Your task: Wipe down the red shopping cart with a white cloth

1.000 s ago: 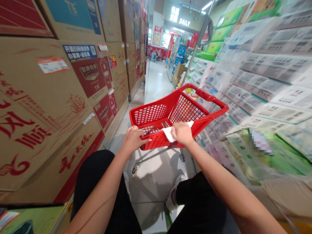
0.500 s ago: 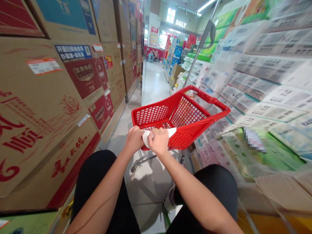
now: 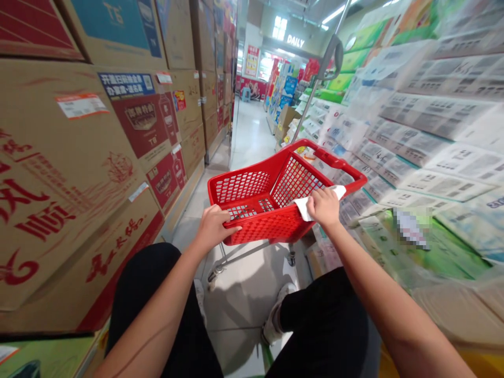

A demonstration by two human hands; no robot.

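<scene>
A red plastic basket trolley (image 3: 252, 186) on a wheeled frame stands in a shop aisle just in front of my knees. My left hand (image 3: 213, 227) grips the near left corner of its rim, fingers curled over the edge. My right hand (image 3: 324, 206) presses a white cloth (image 3: 304, 209) onto the near right part of the rim, fingers closed on the cloth. The basket looks empty inside. Its grey pull handle (image 3: 334, 51) rises at the far right.
Stacked brown cartons (image 3: 71, 168) wall the left side. Packs of paper goods (image 3: 425, 136) fill the shelves on the right, close to the basket. The white tiled aisle (image 3: 252, 131) runs ahead towards a "DAILY" sign. My legs in black trousers are bent below.
My right hand slid the white cloth along the near rim: left to meet my left hand, then right to the near right corner. My left hand kept its grip.
</scene>
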